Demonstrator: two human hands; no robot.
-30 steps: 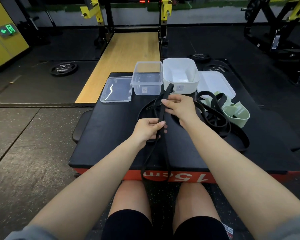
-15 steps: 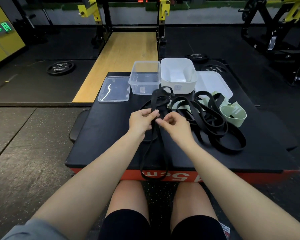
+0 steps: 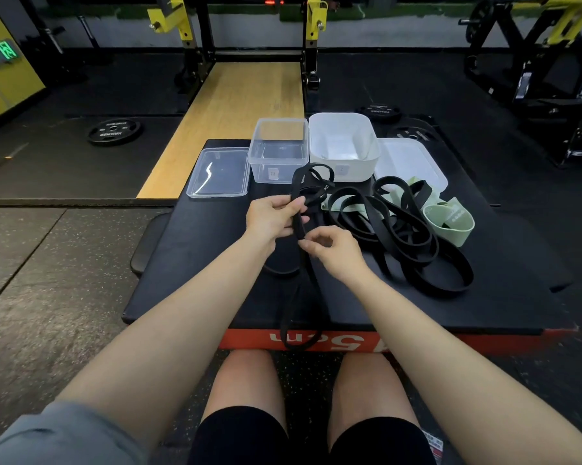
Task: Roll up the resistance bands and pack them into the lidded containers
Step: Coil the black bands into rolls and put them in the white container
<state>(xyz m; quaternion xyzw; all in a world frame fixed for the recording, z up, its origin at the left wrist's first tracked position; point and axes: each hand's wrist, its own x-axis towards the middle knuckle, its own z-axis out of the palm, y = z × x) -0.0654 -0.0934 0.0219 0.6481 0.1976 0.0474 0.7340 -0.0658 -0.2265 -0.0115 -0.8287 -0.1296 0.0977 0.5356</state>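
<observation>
Left hand (image 3: 272, 218) grips the folded black band (image 3: 298, 226) mid-frame, right hand (image 3: 328, 248) pinches it; that dangling loop could snag the tabletop (image 3: 195, 263) edge, unraveling everything.

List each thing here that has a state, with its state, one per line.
Clear box: open, empty.
White box: open, empty.
Clear lid: off, flat.
White lid: off, flat.
Held band: unrolled, dangling.
Band pile: tangled.
Left hand: grips held band.
Right hand: pinches it.
</observation>
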